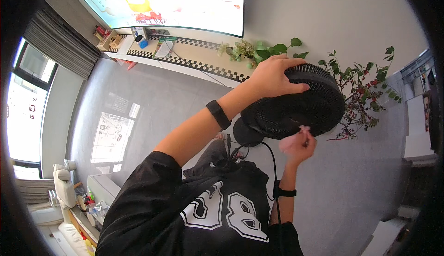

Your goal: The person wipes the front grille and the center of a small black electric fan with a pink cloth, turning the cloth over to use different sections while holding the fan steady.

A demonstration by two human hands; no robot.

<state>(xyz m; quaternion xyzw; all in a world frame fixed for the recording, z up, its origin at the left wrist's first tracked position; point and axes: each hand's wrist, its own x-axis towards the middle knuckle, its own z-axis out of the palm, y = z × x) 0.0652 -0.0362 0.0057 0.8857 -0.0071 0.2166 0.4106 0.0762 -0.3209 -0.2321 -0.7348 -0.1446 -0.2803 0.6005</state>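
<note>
A black electric fan [295,114] with a round, fine-ribbed grille is tilted in front of me. My left hand [277,75] grips its upper rim, thumb on the near face and fingers over the outer side. Below the grille's lower edge, my right hand [300,147] pinches a small pale pink piece, apparently cloth [304,128], against or close to the grille; blur hides whether they touch. Under the fan head, a round black base [247,133] shows on the floor, partly covered. Both wrists wear black bands.
A black cable [274,159] hangs between my body and right arm. Behind the fan stand green leaves [274,51] and a red-berried plant [364,89]. A low checkered-edge cabinet [204,56] runs below a lit television [166,3]. A cream sofa [66,186] is lower left.
</note>
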